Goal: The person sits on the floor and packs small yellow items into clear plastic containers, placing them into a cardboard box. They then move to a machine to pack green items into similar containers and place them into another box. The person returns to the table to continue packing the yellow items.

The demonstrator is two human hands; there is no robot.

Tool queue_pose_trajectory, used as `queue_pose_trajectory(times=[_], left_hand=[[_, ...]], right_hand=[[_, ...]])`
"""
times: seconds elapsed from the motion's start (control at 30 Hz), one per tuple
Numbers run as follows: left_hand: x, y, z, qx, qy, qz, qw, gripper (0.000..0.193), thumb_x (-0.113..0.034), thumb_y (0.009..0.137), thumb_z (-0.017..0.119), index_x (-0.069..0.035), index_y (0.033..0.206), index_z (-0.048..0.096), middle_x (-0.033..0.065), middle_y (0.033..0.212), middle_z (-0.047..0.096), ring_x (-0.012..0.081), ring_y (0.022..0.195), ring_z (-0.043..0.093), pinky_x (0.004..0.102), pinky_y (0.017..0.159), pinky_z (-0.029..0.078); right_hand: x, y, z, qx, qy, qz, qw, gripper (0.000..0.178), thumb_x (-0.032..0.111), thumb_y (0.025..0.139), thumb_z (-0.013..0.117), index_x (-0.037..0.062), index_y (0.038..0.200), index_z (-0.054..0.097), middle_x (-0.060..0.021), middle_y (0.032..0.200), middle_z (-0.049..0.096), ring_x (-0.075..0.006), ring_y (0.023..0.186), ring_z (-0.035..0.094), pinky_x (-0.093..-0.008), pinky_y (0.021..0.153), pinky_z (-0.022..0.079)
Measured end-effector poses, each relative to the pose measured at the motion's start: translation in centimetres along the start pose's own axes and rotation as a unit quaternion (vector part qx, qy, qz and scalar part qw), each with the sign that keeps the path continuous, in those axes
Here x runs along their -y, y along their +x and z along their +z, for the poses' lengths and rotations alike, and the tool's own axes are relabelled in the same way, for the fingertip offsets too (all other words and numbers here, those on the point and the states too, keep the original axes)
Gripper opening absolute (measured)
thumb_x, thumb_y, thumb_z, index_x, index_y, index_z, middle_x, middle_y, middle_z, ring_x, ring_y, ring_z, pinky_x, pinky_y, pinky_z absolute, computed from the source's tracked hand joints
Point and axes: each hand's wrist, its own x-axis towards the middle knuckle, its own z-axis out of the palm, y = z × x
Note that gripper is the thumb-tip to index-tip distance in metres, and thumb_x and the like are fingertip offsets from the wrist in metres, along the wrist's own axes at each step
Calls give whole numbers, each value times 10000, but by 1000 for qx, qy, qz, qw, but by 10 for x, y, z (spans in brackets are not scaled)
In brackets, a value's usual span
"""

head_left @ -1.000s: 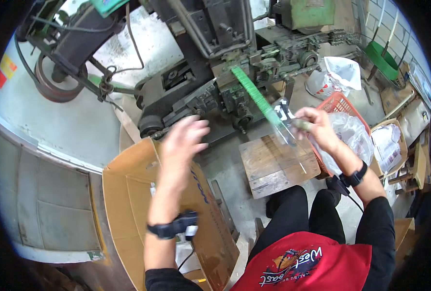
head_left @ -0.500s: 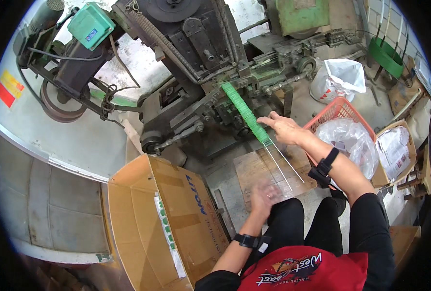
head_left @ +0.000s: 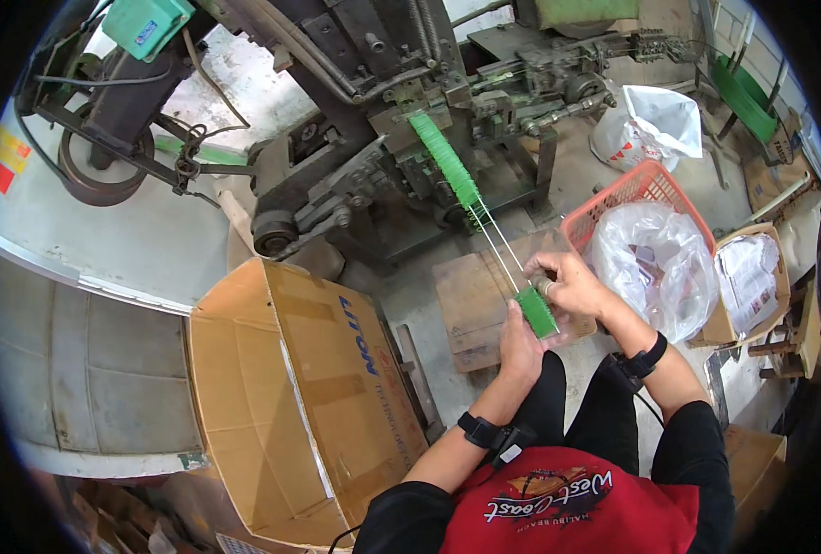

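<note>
Two thin pale rods [head_left: 501, 249] reach from the machine toward my lap. A long row of thin green pieces [head_left: 445, 159], packed close together, sits on their far part. Near the rods' free ends is a separate short stack of green pieces [head_left: 537, 312]. My left hand [head_left: 519, 347] closes against that stack from its left and lower side. On the other side, my right hand [head_left: 567, 284] has bent fingers gripping its upper end. What kind of part the green pieces are, I cannot make out.
A dark, greasy machine [head_left: 373, 102] fills the far side. Below the rods lies a wooden board [head_left: 470, 314]. An open cardboard box [head_left: 336, 388] stands at left. To the right are a red plastic basket [head_left: 646, 180] with a clear bag [head_left: 659, 268] and a white sack [head_left: 646, 129].
My right hand has come down from beside the green row to the rods' near ends. A short stack now sits apart there. My left hand has moved up against it.
</note>
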Motion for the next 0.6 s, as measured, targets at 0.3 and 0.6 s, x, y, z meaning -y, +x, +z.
queue_pose_trajectory(times=[0.3,0.6], left_hand=[[-6,-6,3,-18,74,-57,995,380,-444,919,415,-111,1082,496,50,910,600,188,760,626,357,517,545],[-47,-88,14,158,289,-235,915,319,-347,945,418,-43,986,504,112,693,626,209,507,629,232,311,374]], right_hand=[[27,-49,21,-119,-311,-113,936,225,43,596,580,60,816,627,-111,858,559,-309,834,582,-400,687,479],[14,-94,-24,-343,-167,-64,922,295,-138,596,421,-27,830,563,-159,851,543,-330,860,556,-321,783,431]])
